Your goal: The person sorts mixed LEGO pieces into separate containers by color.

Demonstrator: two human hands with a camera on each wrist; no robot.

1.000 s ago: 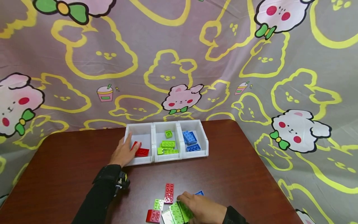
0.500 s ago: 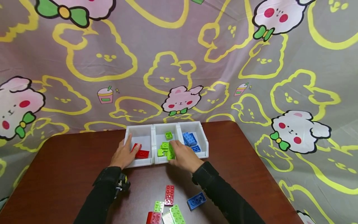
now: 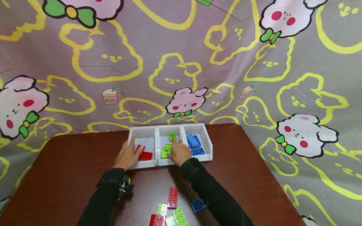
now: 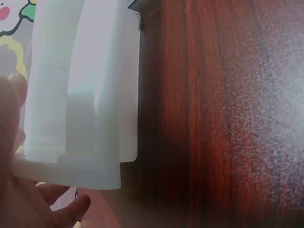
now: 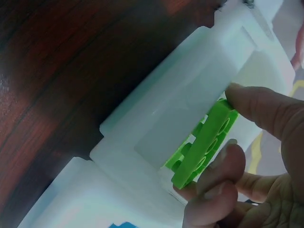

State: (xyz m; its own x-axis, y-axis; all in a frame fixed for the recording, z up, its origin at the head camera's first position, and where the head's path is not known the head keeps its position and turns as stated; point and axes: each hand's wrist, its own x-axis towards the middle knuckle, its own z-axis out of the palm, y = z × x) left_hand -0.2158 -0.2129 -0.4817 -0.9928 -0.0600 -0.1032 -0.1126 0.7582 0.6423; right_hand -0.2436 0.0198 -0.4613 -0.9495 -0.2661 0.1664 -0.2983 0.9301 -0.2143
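Note:
Three joined white bins stand in a row at the back of the table. My left hand (image 3: 126, 157) grips the end wall of the left bin (image 4: 95, 118), thumb on one side and fingers on the other. Two red bricks (image 3: 145, 156) lie in that bin by the thumb. Down in the middle bin (image 5: 175, 104), my right hand (image 3: 181, 153) pinches a long green toy brick (image 5: 204, 147) between thumb and curled fingers, its studs facing the bin wall. Other green bricks (image 3: 167, 147) lie beside it, partly hidden by the hand.
Blue bricks (image 3: 193, 142) lie in the right bin (image 3: 210, 147). Near the front of the brown table (image 3: 70, 175) are a red brick (image 3: 172, 197), a blue brick (image 3: 198, 206), green bricks (image 3: 180, 216), a red curved brick (image 3: 156, 220) and a white piece (image 3: 171, 220).
My right hand has taken a green brick from the front pile and carried it up into the middle bin. The left hand has stayed on the left bin.

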